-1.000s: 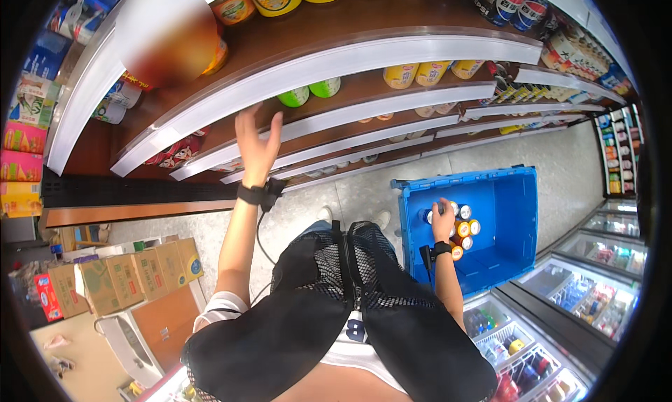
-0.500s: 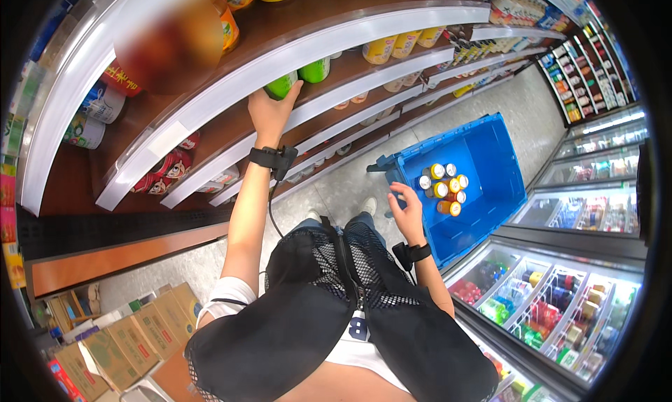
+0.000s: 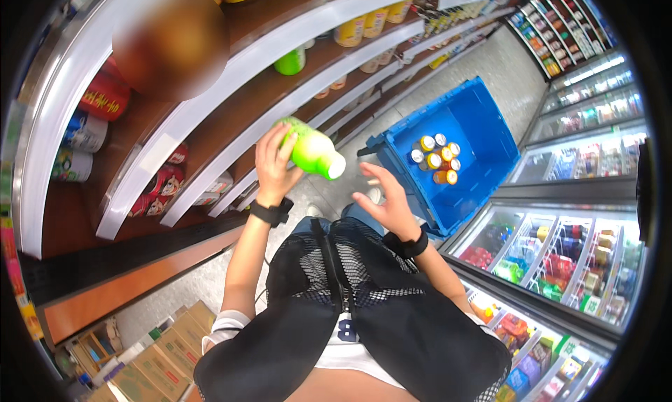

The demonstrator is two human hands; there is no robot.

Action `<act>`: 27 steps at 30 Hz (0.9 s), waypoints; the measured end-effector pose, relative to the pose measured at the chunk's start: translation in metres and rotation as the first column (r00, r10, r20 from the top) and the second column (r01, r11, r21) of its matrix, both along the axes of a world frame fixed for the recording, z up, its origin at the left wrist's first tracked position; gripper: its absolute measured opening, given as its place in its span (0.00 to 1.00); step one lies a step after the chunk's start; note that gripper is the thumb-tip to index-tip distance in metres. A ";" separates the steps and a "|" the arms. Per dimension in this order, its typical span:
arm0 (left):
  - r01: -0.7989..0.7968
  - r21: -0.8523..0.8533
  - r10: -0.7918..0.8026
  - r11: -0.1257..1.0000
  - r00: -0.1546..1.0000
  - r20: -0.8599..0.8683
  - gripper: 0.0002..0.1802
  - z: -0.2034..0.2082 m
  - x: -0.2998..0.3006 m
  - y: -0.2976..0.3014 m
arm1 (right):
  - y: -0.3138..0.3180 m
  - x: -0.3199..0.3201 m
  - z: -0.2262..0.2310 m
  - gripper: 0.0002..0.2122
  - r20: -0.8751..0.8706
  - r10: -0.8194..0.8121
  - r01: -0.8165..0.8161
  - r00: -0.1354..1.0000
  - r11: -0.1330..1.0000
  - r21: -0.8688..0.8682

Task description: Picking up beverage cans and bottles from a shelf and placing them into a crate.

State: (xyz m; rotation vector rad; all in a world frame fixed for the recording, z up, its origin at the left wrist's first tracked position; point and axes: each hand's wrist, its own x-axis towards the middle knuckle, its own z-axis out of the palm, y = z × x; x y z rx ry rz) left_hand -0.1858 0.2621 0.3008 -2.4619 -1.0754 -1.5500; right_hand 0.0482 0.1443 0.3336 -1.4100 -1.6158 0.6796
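The biggest thing here is the tall shelf rack, with brown boards and white front edges. Across from it are long cold chests, and lots of drinks show through the glass. Next in size is the person, who wears a black net vest and stands in between. Then comes the blue bin, down on the floor at the person's right.

The left grip is wrapped around a green bottle. The bottle is in the air in front of the shelves, off the boards and not in the bin. It leans over, with its white cap pointing down and to the right. The right grip has nothing in it. Its fingers are spread out, near the cap but not touching it.

So the bottle is out of the shelf, and that part looks done. Getting it into the bin is not done. One more green container stands on the shelf, with some yellow cans farther along.

The smallest things are the little cans inside the bin. They sit close together in one bunch, with their tops showing.
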 end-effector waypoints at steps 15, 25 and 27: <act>0.337 -0.527 -0.508 0.780 0.833 -0.220 0.40 -0.036 0.044 -0.028 | -0.020 0.003 -0.037 0.23 0.187 -0.082 0.083 0.979 0.997 0.003; 0.504 -0.625 -0.702 0.596 0.705 -0.101 0.40 -0.037 0.131 -0.019 | -0.041 0.056 -0.027 0.22 0.177 -0.316 0.340 0.932 0.931 -0.128; 0.484 -0.704 -0.726 0.520 0.685 -0.066 0.41 -0.036 0.155 -0.025 | -0.044 0.072 -0.033 0.22 0.142 -0.387 0.408 0.911 0.895 -0.179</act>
